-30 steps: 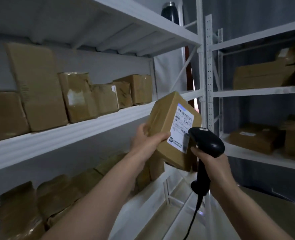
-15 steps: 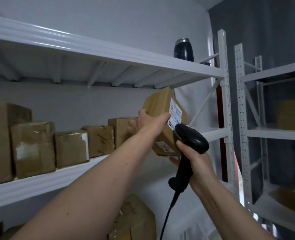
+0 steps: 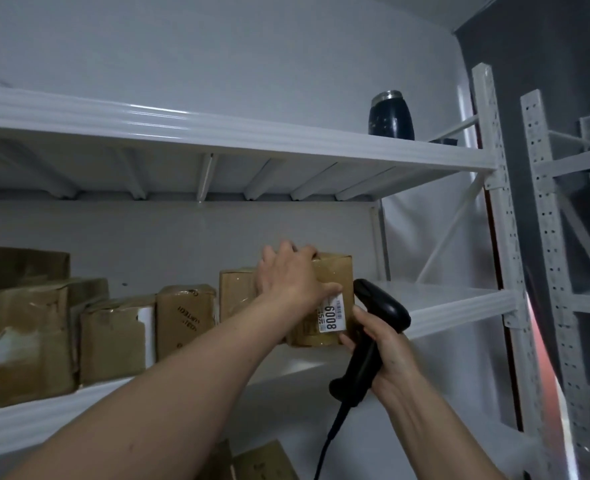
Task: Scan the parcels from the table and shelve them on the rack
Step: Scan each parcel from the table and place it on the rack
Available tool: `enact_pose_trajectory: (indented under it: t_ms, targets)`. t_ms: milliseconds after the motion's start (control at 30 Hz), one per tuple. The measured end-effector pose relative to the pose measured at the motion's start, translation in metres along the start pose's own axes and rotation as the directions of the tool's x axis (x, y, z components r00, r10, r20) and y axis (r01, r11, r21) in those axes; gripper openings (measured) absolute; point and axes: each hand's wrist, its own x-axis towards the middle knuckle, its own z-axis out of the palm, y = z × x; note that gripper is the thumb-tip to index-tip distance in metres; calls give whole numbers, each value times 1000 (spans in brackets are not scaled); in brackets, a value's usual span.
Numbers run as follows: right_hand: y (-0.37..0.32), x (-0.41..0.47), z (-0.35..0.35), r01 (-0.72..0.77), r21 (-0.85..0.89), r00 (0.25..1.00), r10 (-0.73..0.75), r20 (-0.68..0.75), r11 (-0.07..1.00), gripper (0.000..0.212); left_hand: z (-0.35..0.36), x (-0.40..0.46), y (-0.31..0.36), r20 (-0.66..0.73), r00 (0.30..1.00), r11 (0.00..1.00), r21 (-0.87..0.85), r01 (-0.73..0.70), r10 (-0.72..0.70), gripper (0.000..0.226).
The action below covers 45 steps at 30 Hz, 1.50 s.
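A brown cardboard parcel (image 3: 335,285) with a white label reading 6008 stands on the white rack's middle shelf (image 3: 452,301), at the right end of a row of parcels. My left hand (image 3: 288,277) grips its top and front face, thumb by the label. My right hand (image 3: 381,355) holds a black corded barcode scanner (image 3: 373,327) by the handle, just right of the parcel; its fingertips touch the parcel's lower right corner.
Several taped brown parcels (image 3: 120,337) line the same shelf to the left. A dark flask (image 3: 391,114) stands on the top shelf. More boxes (image 3: 262,460) lie on the shelf below. A second white rack (image 3: 563,237) stands to the right.
The parcel went from being held in the air in front of the scanner to standing on the middle shelf beside the row. My view has tilted upward and both hands moved toward the shelf.
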Motion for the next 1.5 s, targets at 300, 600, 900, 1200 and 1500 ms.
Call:
enact_pose_trajectory:
  t_ms: [300,600,900,1200,1500]
  targets:
    - [24,22,-4,-16,-30,1000,15,-12,999,21,19,25,-3,47,999,962,272,13,-26,89]
    - [48,-2,-22,21,-126,995,-33,-91,992,11,25,-31,-24,-324,936,948,-228,-220,139,33]
    - [114,-86,-14,-153,-233,987,162,22,960,11,27,-145,-117,326,928,747,-568,346,-182,26]
    - [223,-210,56,-375,-351,872,455,182,858,34,-15,-298,-278,503,754,586,-484,650,-421,19]
    - [348,-330,167,-382,-528,666,622,412,758,32,-115,-443,-440,430,628,500,-380,778,-649,26]
